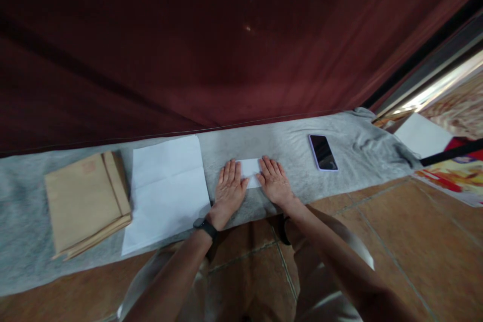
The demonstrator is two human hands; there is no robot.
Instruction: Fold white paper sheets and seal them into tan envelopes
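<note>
A small white piece of paper (249, 167), apparently folded, lies on a grey cloth between my hands. My left hand (231, 185) rests flat over its left end, fingers stretched out and pointing away from me. Over the right end lies my right hand (274, 180), palm down with its fingers extended. Both thumbs point inward across the paper; its two ends are hidden under the hands. To the left of my left hand sits a larger white sheet stack (168, 191) with a crease across it.
Brown paper envelopes (85, 196) are piled at the far left. A phone (323, 153) in a lilac case lies to the right. The grey cloth (362, 146) covers a narrow surface against a dark red curtain (226, 60). Tiled floor (415, 236) shows below.
</note>
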